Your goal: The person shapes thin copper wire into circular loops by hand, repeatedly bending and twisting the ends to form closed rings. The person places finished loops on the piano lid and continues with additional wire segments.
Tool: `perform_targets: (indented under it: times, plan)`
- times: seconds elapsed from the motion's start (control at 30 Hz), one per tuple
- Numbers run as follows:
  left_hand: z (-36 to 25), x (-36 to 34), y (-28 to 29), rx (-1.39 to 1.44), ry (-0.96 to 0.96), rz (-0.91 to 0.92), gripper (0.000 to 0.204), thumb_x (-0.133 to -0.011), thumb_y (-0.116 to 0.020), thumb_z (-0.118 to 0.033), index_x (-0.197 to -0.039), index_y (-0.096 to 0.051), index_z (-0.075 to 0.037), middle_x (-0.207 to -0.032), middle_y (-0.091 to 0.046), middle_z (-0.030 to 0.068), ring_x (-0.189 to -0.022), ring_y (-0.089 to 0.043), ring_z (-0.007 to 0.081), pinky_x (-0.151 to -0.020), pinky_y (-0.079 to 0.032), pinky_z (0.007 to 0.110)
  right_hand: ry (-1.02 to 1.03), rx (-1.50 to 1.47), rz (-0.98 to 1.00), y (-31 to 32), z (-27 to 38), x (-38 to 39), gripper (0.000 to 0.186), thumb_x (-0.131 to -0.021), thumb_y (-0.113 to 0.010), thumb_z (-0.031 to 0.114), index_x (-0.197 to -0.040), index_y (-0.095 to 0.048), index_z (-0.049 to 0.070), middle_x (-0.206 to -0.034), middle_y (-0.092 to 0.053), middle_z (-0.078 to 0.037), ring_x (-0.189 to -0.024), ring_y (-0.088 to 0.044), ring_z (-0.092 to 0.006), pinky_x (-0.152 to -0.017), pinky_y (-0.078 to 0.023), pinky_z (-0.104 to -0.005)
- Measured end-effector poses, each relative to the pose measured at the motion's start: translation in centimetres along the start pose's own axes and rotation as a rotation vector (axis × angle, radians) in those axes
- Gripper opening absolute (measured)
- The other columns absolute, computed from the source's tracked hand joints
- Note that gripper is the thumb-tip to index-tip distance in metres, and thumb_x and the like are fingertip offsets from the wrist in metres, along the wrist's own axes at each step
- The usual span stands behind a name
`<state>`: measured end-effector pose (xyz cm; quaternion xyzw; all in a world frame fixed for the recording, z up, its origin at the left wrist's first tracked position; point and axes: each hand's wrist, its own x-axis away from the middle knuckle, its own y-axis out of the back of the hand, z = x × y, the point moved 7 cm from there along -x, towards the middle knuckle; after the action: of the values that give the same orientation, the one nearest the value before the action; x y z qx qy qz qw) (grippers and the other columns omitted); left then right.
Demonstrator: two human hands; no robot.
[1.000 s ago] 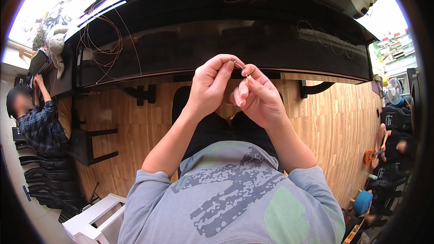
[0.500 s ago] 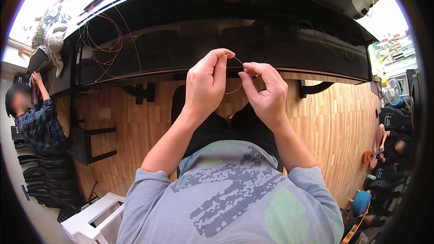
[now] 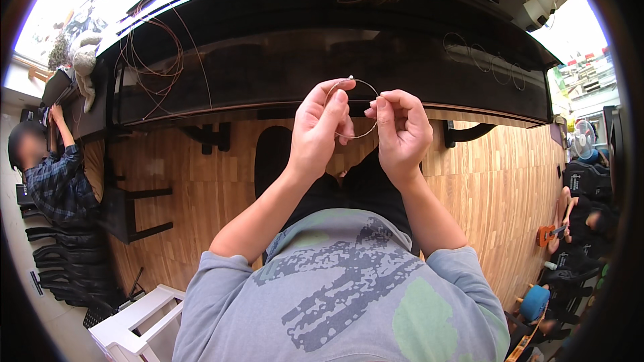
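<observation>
Over the front of a black piano, a thin metal string (image 3: 368, 85) is bent into a ring between my hands, a small light bead at its top. My left hand (image 3: 318, 125) pinches the ring's left side between thumb and index finger. On the opposite side, my right hand (image 3: 404, 133) closes thumb and fingertips on the string. Larger loops of copper-coloured string (image 3: 181, 60) lie on the piano's left part, with a straighter length beside them. Several small pale wire loops (image 3: 496, 67) rest on its right part.
The black piano (image 3: 268, 80) spans the far side, its edge just beyond my hands. A seated person (image 3: 60, 174) is at the far left near a black bench (image 3: 131, 214). A white stool (image 3: 144, 322) stands lower left. Another person with a small orange guitar (image 3: 547, 235) sits at right.
My left hand has turned and moved right, now showing its fingers curled round the ring. The right hand has shifted slightly right. The string now forms a fuller ring between them.
</observation>
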<state>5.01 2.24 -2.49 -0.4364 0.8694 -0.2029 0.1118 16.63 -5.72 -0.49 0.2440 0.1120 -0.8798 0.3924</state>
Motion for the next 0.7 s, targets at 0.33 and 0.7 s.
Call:
perform_targets:
  times: [0.33, 0.7]
  plan:
    - [-1.3, 0.2, -0.6, -0.068, -0.219, 0.105, 0.043, -0.104, -0.035, -0.033, -0.134, -0.045, -0.004, -0.103, -0.058, 0.0037, -0.084, -0.059, 0.0083, -0.068, -0.048, 0.022, -0.193, -0.134, 0.116, -0.8, -1.2, 0.0, 0.014, -0.092, -0.061, 0.005, -0.104, -0.064, -0.001, -0.087, -0.068, -0.005, -0.078, -0.061, -0.0082, -0.072, -0.048, -0.0213]
    - [-1.7, 0.9, -0.9, -0.303, -0.364, 0.091, 0.051, -0.099, -0.047, -0.036, -0.138, -0.04, -0.003, -0.108, -0.057, 0.0063, -0.09, -0.058, 0.011, -0.075, -0.046, 0.024, -0.268, -0.129, 0.123, -0.3, -0.9, -0.4, 0.008, -0.09, -0.062, 0.003, -0.095, -0.068, 0.001, -0.081, -0.066, -0.001, -0.066, -0.053, -0.005, -0.058, -0.043, -0.0193]
